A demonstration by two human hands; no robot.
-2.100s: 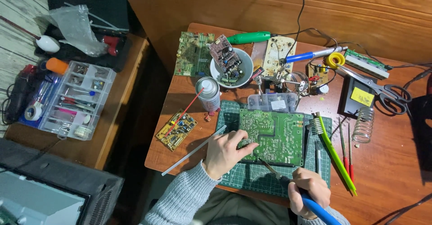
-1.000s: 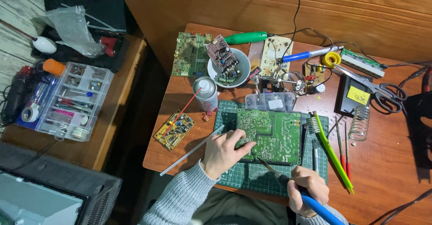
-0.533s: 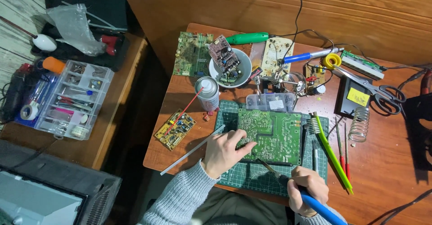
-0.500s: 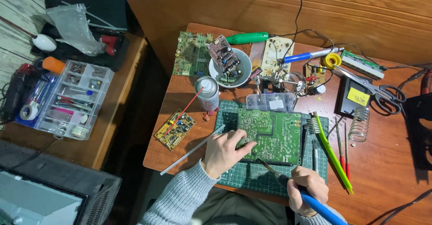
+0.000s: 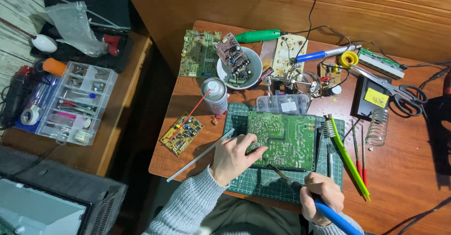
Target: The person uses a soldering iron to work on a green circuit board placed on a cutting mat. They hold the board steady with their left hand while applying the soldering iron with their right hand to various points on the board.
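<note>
The left hand (image 5: 233, 156) rests with curled fingers on the near left edge of a green circuit board (image 5: 282, 139), which lies on a green cutting mat (image 5: 263, 185). The right hand (image 5: 320, 199) is closed around a blue-handled soldering iron (image 5: 305, 195), its tip at the board's near edge. A spray can (image 5: 214, 95) stands farther left on the wooden counter (image 5: 404, 169).

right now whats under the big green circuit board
A green cutting mat lies under the circuit board; the mat's covered middle cannot be seen. The left hand presses the board's edge.

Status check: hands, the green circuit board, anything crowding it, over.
Left hand pressing on green circuit board. Right hand holds blue-handled soldering iron, tip at board's near edge. Clear plastic box against board's far edge.
</note>
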